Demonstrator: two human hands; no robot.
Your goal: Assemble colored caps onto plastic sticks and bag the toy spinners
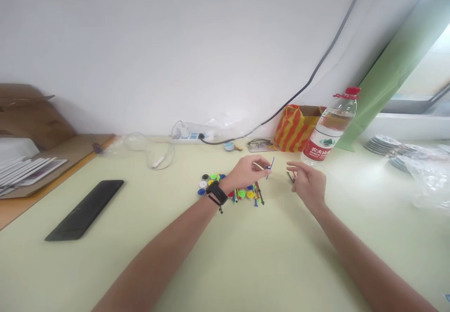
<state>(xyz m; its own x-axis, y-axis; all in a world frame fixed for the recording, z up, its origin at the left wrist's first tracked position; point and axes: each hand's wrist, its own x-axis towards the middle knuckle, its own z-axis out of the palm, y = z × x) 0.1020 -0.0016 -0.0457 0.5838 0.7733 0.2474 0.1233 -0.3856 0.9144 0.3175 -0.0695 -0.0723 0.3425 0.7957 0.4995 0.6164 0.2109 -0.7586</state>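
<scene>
My left hand (248, 170), with a black watch (217, 193) on its wrist, is raised over a cluster of small colourful parts. Its thumb and fingers pinch a thin blue plastic piece (270, 166); a pale sliver shows between the fingers. Below lie round plastic discs, among them a green disc (242, 193), a yellow disc (250, 194) and a blue disc (201, 192). Thin coloured sticks, one a black arrow-tipped stick (260, 194), lie beside them. My right hand (309, 183) is apart to the right, fingers curled. Thin dark and reddish bits (290, 177) show at its fingertips; whether it grips them is unclear.
A water bottle (330, 129) and a striped bag (293, 127) stand behind my right hand. Glasses (260, 143), a power strip (191, 137) and a white cable (163, 159) lie near the wall. A black slab (86, 209) is at left, stacked discs (381, 144) at right.
</scene>
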